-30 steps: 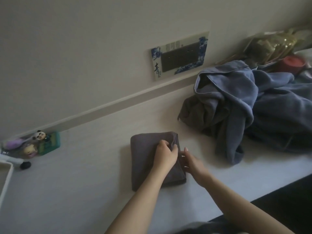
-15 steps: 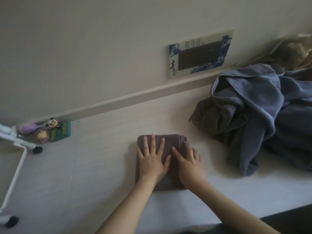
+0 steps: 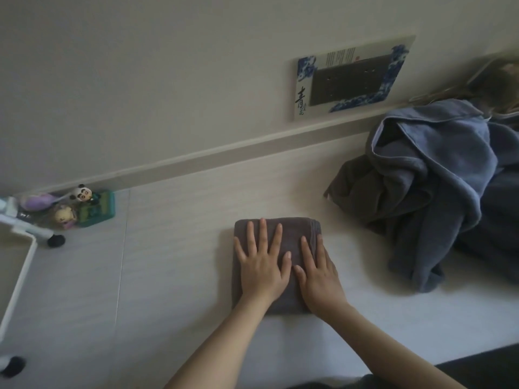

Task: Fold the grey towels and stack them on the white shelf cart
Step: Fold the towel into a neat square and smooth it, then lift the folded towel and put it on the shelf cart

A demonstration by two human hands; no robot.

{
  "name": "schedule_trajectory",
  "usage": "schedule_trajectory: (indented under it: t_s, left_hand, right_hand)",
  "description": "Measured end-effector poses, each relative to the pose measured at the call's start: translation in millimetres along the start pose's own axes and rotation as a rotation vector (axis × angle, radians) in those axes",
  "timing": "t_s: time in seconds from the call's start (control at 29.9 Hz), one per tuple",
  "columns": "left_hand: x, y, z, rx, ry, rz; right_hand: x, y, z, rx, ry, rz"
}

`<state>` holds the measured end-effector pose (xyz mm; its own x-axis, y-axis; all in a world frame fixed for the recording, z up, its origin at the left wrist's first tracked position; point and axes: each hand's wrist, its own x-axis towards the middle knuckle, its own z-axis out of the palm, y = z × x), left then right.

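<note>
Head view looks down on a pale worktop [image 3: 174,276] that runs along a wall. At the left edge, the white frame of what I take to be the shelf cart [image 3: 21,272] pokes in, with a black caster [image 3: 56,240] near it; only a corner shows, so no stack can be seen. Just behind it, at the worktop's back-left corner, sits a cluster of small toys [image 3: 81,206], a panda figure among them, pushed against the wall out of the folding area. Near the middle of the worktop lies the folded grey towel [image 3: 292,228], a compact rectangle. The left hand [image 3: 262,265] lies flat on it with fingers straight and spread, and the right hand [image 3: 320,279] lies flat just beside it on the towel's right half; neither grip is closed, both palms simply press down, probably to flatten the folds so the bundle holds its shape when lifted. On the wall behind hangs a socket plate [image 3: 354,77] with a blue-and-white surround. At the right end of the worktop lies a rumpled heap of unfolded towels [image 3: 427,192], grey and blue-grey, well apart from the folded one, apparently awaiting folding.
</note>
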<state>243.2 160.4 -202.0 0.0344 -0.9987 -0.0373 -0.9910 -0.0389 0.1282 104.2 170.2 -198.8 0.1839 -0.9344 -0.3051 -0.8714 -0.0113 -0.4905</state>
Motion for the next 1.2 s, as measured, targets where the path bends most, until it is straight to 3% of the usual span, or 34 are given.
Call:
schedule_trajectory:
  t_s: [0.13, 0.23, 0.3, 0.4, 0.54, 0.64, 0.8, 1.0, 1.2]
  left_hand:
    - [-6, -13, -7, -0.207, 0.080, 0.003]
    - [-23, -28, -17, -0.521, 0.120, -0.223]
    - [-38, -42, -24, -0.758, -0.005, -0.407]
    - [-50, -63, -34, -1.126, -0.200, -0.649]
    - [-58, -84, -53, -1.507, -0.499, -0.814]
    - [-73, -113, -68, -1.586, -0.583, -0.845]
    - [-105, -168, -93, -1.690, -0.312, -0.849]
    - [-147, -238, -119, -1.780, 0.083, -0.911]
    - [-174, -304, -142, -1.807, 0.452, -0.994]
  right_hand:
    - [-7, -2, -4, 0.116, 0.057, -0.018]
    - [-14, -2, -3, 0.313, 0.176, 0.149]
    - [-17, -5, -3, 0.461, 0.192, 0.279]
    - [-17, -13, -4, 0.632, 0.064, 0.420]
    - [-17, -29, -8, 0.829, -0.115, 0.493]
    - [-19, -54, -8, 0.967, -0.262, 0.429]
    - [-20, -119, -7, 0.984, -0.452, 0.148]
    - [-4, -211, 4, 0.768, -0.664, -0.278]
    - [29, -311, 21, 0.552, -0.936, -0.525]
